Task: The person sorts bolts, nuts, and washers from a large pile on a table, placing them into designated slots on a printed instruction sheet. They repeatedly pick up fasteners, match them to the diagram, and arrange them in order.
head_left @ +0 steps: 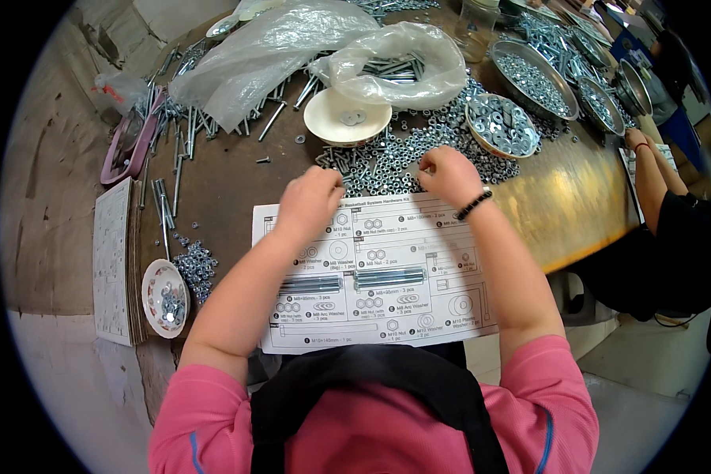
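My left hand (pixel 311 199) is over the top left part of a printed hardware sheet (pixel 458 320), its fingers curled in at the edge of a pile of small metal nuts (pixel 387 167). My right hand (pixel 453 178), with a dark beaded bracelet at the wrist, is pinched closed at the pile's near right side. Whatever either hand holds is hidden by its fingers. Two bundles of long bolts, one on the left (pixel 312 284) and one on the right (pixel 389 278), lie across the middle of the sheet.
Beyond the nuts stand a white bowl (pixel 324 126) with a few washers and a bowl full of washers (pixel 502 126). Plastic bags (pixel 272 51) cover loose bolts. A small bowl (pixel 157 294) and a paper stack (pixel 114 265) are at left. Another person's hand (pixel 635 140) shows at right.
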{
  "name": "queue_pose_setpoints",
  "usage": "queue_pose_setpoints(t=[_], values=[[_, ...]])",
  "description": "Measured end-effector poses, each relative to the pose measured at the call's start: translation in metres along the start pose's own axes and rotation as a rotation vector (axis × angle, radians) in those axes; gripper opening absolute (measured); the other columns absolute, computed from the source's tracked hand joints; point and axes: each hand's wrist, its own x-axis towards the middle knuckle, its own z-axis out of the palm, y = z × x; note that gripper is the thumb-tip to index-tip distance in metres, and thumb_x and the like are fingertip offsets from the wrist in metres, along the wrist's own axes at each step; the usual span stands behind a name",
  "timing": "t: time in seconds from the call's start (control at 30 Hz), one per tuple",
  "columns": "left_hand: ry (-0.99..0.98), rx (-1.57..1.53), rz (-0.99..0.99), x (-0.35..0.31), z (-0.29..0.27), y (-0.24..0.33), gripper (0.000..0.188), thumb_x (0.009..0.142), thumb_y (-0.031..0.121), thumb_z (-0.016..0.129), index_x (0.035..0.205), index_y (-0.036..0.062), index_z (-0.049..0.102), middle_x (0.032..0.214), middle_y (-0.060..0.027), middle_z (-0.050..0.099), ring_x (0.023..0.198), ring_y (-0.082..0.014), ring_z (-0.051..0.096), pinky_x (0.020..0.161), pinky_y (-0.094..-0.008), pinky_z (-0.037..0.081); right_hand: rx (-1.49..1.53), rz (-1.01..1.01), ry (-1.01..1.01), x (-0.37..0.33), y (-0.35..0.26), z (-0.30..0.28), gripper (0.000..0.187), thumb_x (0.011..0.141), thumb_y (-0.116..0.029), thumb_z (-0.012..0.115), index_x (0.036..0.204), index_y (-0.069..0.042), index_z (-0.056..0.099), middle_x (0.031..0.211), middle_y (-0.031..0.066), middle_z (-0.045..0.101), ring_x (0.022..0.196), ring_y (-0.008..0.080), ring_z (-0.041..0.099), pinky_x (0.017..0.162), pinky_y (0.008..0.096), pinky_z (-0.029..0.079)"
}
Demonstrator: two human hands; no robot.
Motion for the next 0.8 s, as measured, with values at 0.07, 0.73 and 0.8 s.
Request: queue_pose_setpoints(t=[0.07,0.73,0.8], values=[[-0.033,-0.102,0.044,-0.011,0.008,0.024,0.012,0.08,0.017,0.058,0.083,0.0066,0.061,0.084,-0.0115,0.058,0.082,-0.0302,0.056,0.073,-0.0411,0.044,0.077,0.001,-0.064,-0.028,0.0,-0.018,0.014,0.072,-0.019,0.062,0.078,-0.007,0.063,0.079,0.0107,0.059,0.075,0.0277,0.058,0.067,0.037,0.047],[-0.136,-0.134,0.273,-0.037,0.083,0.113,0.012,0.067,0.016,0.067,0.069,0.0109,0.057,0.074,-0.003,0.053,0.076,-0.0221,0.053,0.076,-0.0373,0.034,0.075,0.04,-0.054,-0.146,0.011,-0.035,0.013,0.071,-0.014,0.067,0.082,-0.008,0.062,0.079,0.0077,0.057,0.073,0.0268,0.057,0.065,0.0367,0.047],[-0.145,-0.156,0.259,-0.038,0.078,0.112,0.014,0.067,0.017,0.068,0.072,0.0106,0.057,0.077,-0.0039,0.053,0.079,-0.0226,0.053,0.079,-0.0375,0.033,0.126,0.06,-0.04,-0.143,0.013,-0.04,0.014,0.073,-0.014,0.067,0.085,-0.009,0.062,0.08,0.0074,0.057,0.072,0.0264,0.057,0.064,0.036,0.046]])
